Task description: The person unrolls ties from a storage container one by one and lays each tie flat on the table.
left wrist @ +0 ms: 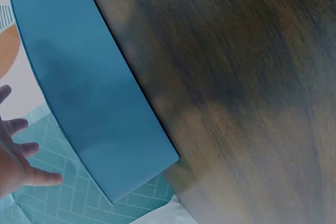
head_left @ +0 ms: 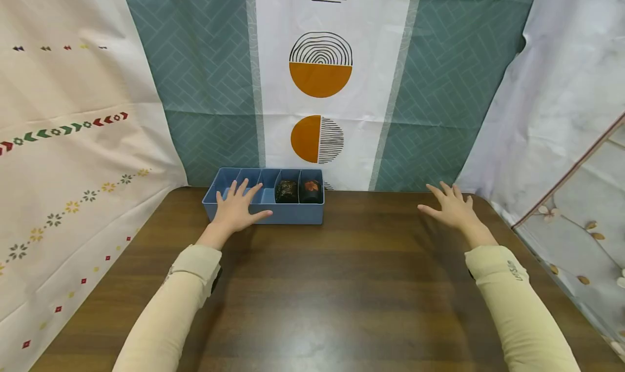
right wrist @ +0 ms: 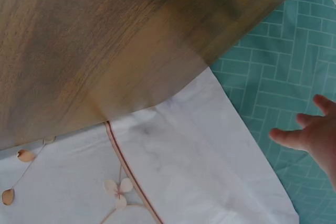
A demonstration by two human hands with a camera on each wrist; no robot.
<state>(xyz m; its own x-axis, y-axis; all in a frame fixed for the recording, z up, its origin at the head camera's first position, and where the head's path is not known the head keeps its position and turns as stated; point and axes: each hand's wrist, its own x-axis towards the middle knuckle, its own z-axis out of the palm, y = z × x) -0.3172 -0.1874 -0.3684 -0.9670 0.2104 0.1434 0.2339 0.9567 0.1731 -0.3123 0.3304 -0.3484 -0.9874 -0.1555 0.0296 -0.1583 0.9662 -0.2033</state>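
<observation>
A blue box with several compartments [head_left: 298, 215] stands at the back left of the table. Its two right-hand compartments each hold a dark rolled item: one with a fine pattern [head_left: 286, 191], the other with a reddish leaf-like print [head_left: 311, 191]. What these rolls are, I cannot tell. My left hand [head_left: 235, 209] is spread in front of and over the box's left part, holding nothing; in the left wrist view the box's side wall [left wrist: 100, 98] lies beside the fingers. My right hand [head_left: 451, 208] is spread above the table's back right, also holding nothing.
The brown wooden table [head_left: 342, 296] reaches back to a green and white curtain [head_left: 210, 79]. A cream patterned cloth [head_left: 73, 160] hangs at the left, a white floral cloth [head_left: 576, 209] at the right.
</observation>
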